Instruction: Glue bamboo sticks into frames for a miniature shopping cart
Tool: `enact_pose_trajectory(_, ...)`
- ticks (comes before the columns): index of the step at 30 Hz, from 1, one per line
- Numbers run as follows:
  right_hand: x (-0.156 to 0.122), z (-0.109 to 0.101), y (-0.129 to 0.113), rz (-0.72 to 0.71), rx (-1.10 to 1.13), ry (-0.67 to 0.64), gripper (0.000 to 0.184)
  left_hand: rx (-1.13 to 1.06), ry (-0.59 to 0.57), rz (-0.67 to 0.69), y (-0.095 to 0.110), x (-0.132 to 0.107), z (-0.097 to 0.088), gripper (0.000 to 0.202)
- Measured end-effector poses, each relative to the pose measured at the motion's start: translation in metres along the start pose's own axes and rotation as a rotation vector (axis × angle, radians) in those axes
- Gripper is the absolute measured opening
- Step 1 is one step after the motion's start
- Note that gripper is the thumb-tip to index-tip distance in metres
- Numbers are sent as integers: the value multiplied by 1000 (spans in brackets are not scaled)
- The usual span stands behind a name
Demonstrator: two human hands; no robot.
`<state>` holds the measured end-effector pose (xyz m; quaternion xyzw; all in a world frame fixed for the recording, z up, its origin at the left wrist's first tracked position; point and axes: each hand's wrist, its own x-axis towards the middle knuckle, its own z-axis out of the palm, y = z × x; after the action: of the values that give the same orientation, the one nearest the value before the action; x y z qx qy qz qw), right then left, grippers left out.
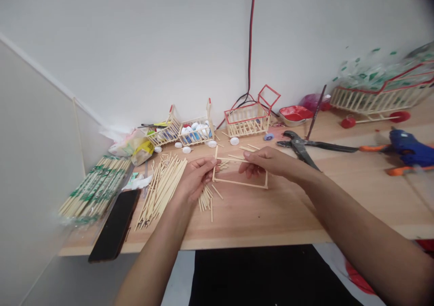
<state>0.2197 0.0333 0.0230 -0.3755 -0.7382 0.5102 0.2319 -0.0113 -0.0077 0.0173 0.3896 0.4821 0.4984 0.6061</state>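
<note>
A four-sided frame of thin wooden sticks (240, 183) is held up over the worktop between both hands. At its left side, my left hand (198, 176) pinches the upright stick between thumb and fingers. My right hand (262, 160) is closed at the upper right part of the frame, thumb on top, its other fingers curled below. Whether it grips the frame itself or a separate stick there I cannot make out. Beside and under my left hand lie a pile of loose sticks (165, 184) and several short cut pieces (205, 199).
Small stick carts (247, 120) line the wall; a larger cart (376, 99) holds plastic bags. Right of my hands are pliers (300, 148), a red paint dish (294, 115) and a blue glue gun (408, 148). Packed sticks (98, 186) and a phone (115, 224) lie left.
</note>
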Motion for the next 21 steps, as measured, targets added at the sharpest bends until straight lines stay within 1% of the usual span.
enact_pose_trajectory(3, -2, 2, -3, -35, -60, -51, 52, 37, -68, -16, -2, 0, 2, 32)
enact_pose_trajectory(7, -2, 8, -5, -84, -222, -81, 32, 87, -146, 0, -8, 0, 4, 31)
enact_pose_trajectory(10, -2, 15, -7, -122, -278, -82, 28, 125, -180, 26, -10, -1, 6, 29)
enact_pose_trajectory(15, -2, 23, -9, -161, -308, -16, 29, 163, -177, 60, -10, -2, 7, 28)
enact_pose_trajectory(21, -1, 27, -7, -219, -351, 34, 29, 158, -153, 84, -11, -2, 8, 27)
